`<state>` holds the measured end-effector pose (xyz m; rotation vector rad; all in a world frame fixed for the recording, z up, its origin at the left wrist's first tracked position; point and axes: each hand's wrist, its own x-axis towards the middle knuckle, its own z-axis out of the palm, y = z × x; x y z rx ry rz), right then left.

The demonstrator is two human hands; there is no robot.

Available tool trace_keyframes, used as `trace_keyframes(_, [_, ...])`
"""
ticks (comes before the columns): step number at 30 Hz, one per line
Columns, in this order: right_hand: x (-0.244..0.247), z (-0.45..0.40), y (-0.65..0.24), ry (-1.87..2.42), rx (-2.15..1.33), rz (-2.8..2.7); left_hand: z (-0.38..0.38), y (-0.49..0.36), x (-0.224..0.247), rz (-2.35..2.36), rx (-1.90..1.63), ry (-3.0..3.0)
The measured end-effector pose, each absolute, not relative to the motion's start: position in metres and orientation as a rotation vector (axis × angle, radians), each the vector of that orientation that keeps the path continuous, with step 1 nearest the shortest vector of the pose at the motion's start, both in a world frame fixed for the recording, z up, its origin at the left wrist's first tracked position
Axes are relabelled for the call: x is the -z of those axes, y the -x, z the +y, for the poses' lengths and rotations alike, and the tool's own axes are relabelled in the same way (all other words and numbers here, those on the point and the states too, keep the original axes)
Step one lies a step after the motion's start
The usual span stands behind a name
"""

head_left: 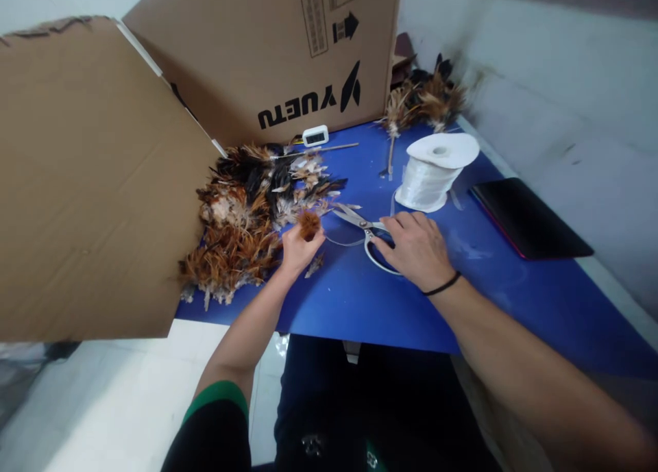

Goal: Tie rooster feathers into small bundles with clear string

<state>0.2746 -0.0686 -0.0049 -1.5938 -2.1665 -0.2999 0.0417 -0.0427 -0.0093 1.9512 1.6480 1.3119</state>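
Note:
My left hand (299,251) is closed around a small tuft of brown feathers (309,224), whose fluffy tips stick out above the fingers. To its right, scissors (362,223) with pale handles point their slightly parted blades toward the left. My right hand (419,247) grips them at the handles, the fingers over the upper one and the thumb by the lower loop. A thin clear strand (345,244) curves between the left hand and the scissors. Left of the hands lies a heap of brown, black and whitish feathers (236,232).
A white spool of clear ribbon (429,174) stands behind my right hand. A dark tablet-like slab (529,217) lies to the right. Open cardboard panels (205,54) wall the left and back. A small white display (315,136) and another feather bunch (429,102) sit farther back on the blue table (360,314).

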Motion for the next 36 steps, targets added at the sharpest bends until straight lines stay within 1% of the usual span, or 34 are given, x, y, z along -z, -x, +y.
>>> trace_keyframes(6, [0.001,-0.071,-0.271,1.510,0.248,-2.140,-0.070,-0.013,-0.033,1.729,-1.102,-2.046])
trace_keyframes(10, [0.002,-0.072,-0.272,1.492,0.215,-2.135,-0.111,0.018,-0.044,1.910,-1.002,-2.150])
trace_keyframes(16, [-0.002,-0.076,-0.272,1.491,0.119,-2.180,-0.177,0.038,-0.018,2.058,-0.745,-2.287])
trace_keyframes(20, [-0.001,-0.077,-0.271,1.474,0.090,-2.199,-0.196,0.040,0.000,2.146,-0.596,-2.255])
trace_keyframes(26, [0.003,-0.075,-0.271,1.460,0.047,-2.193,-0.185,0.041,0.011,2.367,-0.628,-2.194])
trace_keyframes(32, [0.004,-0.074,-0.271,1.487,0.105,-2.212,-0.166,0.039,0.018,2.616,-0.609,-2.072])
trace_keyframes(36, [0.006,-0.074,-0.271,1.493,0.104,-2.204,-0.165,0.038,0.019,2.690,-0.614,-1.975])
